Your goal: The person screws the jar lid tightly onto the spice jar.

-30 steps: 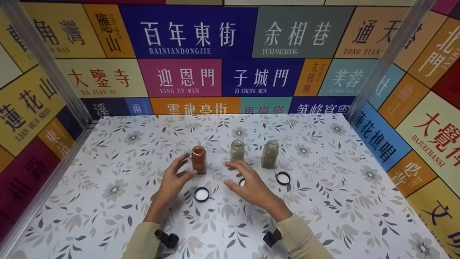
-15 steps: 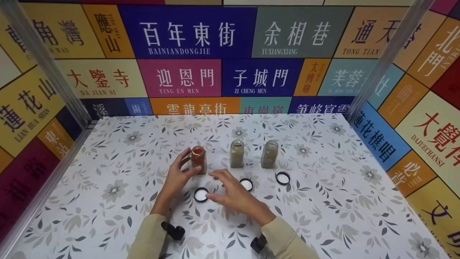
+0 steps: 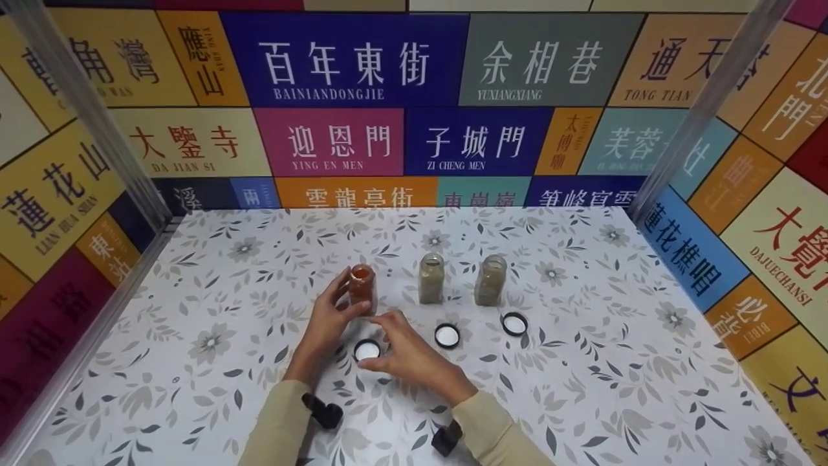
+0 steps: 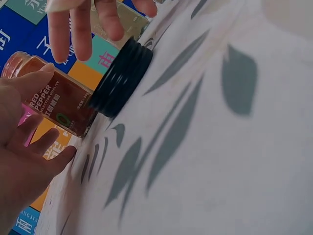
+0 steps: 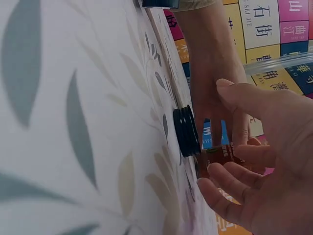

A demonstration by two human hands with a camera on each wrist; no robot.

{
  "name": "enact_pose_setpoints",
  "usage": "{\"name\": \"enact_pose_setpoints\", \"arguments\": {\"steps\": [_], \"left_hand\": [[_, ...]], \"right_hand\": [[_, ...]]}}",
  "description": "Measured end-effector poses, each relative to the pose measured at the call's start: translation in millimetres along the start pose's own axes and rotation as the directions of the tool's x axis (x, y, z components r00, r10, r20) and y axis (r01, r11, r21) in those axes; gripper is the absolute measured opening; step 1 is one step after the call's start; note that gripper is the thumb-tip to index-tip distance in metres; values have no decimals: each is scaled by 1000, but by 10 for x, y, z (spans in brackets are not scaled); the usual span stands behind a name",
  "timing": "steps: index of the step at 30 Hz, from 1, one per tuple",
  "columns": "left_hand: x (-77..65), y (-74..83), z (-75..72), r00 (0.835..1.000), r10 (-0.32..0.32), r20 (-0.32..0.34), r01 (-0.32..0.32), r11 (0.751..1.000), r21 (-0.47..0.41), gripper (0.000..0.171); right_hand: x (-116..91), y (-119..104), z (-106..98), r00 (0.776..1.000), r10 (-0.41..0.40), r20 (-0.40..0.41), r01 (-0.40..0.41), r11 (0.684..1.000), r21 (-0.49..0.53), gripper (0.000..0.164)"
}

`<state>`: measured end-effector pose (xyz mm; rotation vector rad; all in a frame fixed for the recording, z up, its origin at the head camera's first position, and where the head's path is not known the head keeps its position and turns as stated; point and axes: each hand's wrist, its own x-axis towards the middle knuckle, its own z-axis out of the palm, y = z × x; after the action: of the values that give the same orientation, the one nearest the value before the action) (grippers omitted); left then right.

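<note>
My left hand (image 3: 326,321) holds a glass spice jar (image 3: 362,292) of red-orange powder, its thumb on the near side and fingers round the far left. The jar stands upright and uncapped; its label in the left wrist view reads "RED" and "PEPPER". In front of it lies a black screw lid (image 3: 367,351), white inside face up; the lid's ribbed side (image 4: 122,78) shows large in the left wrist view. Over the lid's right side hovers my right hand (image 3: 407,349), thumb and fingers spread around it and holding nothing.
Two more open jars, a middle jar (image 3: 431,281) and a right jar (image 3: 491,283), hold greyish-green contents. Before them lie a middle lid (image 3: 447,336) and a right lid (image 3: 515,323), white sides up. A leaf-patterned cloth (image 3: 213,343) covers the table; sign-printed walls stand around it.
My left hand has closed in on the red jar and now holds it. My right hand has moved left from near the middle jar to the lid before the red one.
</note>
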<state>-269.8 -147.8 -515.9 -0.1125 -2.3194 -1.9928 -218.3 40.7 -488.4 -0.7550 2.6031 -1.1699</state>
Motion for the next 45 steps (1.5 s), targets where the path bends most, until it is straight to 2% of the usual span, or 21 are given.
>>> {"name": "enact_pose_setpoints", "arguments": {"steps": [5, 11, 17, 23, 28, 36, 45], "left_hand": [[10, -14, 28, 1000, 4, -28, -5, 1000, -11, 81], [24, -23, 90, 998, 44, -35, -46, 998, -43, 73], [22, -3, 132, 997, 58, -42, -60, 997, -41, 70], [42, -24, 112, 998, 14, -67, -17, 999, -34, 69], [14, -23, 61, 996, -33, -79, 31, 999, -21, 69], [-33, 24, 39, 996, -43, -80, 43, 999, 8, 71], [-11, 11, 103, 994, -37, -103, 36, 999, -9, 69]], "right_hand": [[49, 18, 65, 1000, 15, 8, -15, 999, -33, 85], [74, 45, 94, 1000, 8, 18, -6, 995, -95, 87], [80, 46, 129, 999, -31, 31, 36, 987, -154, 80], [78, 40, 145, 997, -71, 41, 78, 974, -211, 58], [86, 19, 152, 995, -66, 74, 81, 972, -222, 49], [95, -21, 153, 998, -36, 42, 44, 979, -200, 42], [94, -34, 61, 1000, 11, 6, -9, 973, -229, 46]]}}
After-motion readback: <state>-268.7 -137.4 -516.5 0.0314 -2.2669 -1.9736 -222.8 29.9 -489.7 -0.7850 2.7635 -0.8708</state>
